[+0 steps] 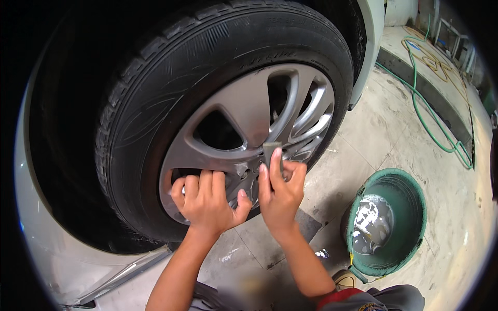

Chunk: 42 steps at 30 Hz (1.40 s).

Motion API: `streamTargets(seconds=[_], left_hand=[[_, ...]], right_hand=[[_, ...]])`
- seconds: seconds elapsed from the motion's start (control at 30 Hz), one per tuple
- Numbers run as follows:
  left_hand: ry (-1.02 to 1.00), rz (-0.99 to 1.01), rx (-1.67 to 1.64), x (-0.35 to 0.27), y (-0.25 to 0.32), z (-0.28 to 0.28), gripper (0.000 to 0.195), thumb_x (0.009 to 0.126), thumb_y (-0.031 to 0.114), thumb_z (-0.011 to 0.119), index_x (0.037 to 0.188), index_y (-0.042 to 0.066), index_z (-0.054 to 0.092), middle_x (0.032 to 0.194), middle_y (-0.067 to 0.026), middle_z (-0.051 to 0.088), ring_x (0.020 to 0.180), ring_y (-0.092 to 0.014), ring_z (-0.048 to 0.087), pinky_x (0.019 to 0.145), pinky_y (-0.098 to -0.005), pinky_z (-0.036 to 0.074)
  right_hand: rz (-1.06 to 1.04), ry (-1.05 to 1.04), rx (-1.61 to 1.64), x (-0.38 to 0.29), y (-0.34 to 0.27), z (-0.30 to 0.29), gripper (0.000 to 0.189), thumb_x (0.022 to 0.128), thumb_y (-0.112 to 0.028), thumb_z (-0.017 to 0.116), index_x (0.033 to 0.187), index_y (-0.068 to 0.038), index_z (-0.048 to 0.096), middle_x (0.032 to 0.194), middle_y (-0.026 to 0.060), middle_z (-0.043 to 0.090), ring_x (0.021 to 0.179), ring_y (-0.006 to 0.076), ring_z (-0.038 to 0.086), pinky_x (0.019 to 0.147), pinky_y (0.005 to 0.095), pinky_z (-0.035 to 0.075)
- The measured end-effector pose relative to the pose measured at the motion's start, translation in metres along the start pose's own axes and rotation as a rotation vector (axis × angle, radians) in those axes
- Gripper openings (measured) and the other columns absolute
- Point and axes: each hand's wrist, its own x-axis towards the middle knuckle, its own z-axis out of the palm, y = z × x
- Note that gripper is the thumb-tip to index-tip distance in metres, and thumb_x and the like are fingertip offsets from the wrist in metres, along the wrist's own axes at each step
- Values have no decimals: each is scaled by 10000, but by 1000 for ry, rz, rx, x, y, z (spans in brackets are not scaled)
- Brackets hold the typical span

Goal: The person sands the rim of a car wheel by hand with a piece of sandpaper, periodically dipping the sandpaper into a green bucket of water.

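Observation:
A car wheel with a grey alloy rim [249, 101] and a black tyre [155, 89] fills the middle of the head view. My left hand [210, 198] is hooked over the lower left of the rim, its fingers curled at a spoke opening and its thumb apart. Near the hub, my right hand [282, 186] pinches a flat greyish sandpaper-like piece [272, 151] between thumb and fingers, against or just in front of the rim. The exact material of that piece cannot be told. The far side of the piece and part of the hub are hidden.
A green bucket [404, 233] with greyish liquid stands on the tiled floor [389, 136] at the lower right. A green hose [416, 93] and a yellowish hose [435, 66] lie by a raised ledge at the upper right. Light car bodywork [46, 233] surrounds the wheel.

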Motion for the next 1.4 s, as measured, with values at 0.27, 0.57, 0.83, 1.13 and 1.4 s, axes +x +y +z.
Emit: streamTargets(seconds=[0.27, 0.57, 0.83, 1.13, 1.4], left_hand=[[-36, -38, -48, -5, 6, 4, 403, 695, 400, 586, 832, 23, 628, 800, -105, 572, 768, -289, 496, 861, -425, 341], [12, -5, -45, 0, 6, 6, 371, 745, 399, 516, 807, 55, 641, 825, -88, 623, 722, -254, 497, 854, -408, 351], [6, -18, -70, -3, 5, 6, 409, 776, 395, 457, 848, 36, 642, 860, -101, 629, 743, -269, 496, 873, -414, 343], [-96, -33, -102, -2, 2, -7, 344, 688, 309, 487, 860, 46, 627, 927, -113, 633, 793, -261, 511, 894, -427, 337], [-120, -59, -164, 0, 2, -9, 352, 620, 286, 528, 857, 37, 604, 928, -134, 611, 798, -281, 499, 885, -444, 333]], right_hand=[[137, -22, 226, -10, -4, 4, 525, 851, -10, 756, 1359, -17, 622, 1042, 143, 542, 699, 190, 532, 589, 304, 470], [74, -18, 230, -4, -19, 1, 494, 870, 13, 730, 1353, -10, 627, 1069, 126, 539, 692, 164, 503, 584, 284, 454], [195, -51, 312, -5, -16, 1, 476, 878, -1, 729, 1345, -17, 636, 1075, 119, 555, 742, 168, 535, 635, 298, 481], [112, -284, 269, 29, -33, -22, 405, 917, -124, 699, 1316, -65, 667, 789, 106, 558, 628, 231, 559, 609, 351, 487], [70, -499, 143, 68, -41, -21, 353, 970, -203, 625, 1284, -48, 670, 742, 202, 620, 689, 350, 619, 659, 418, 498]])
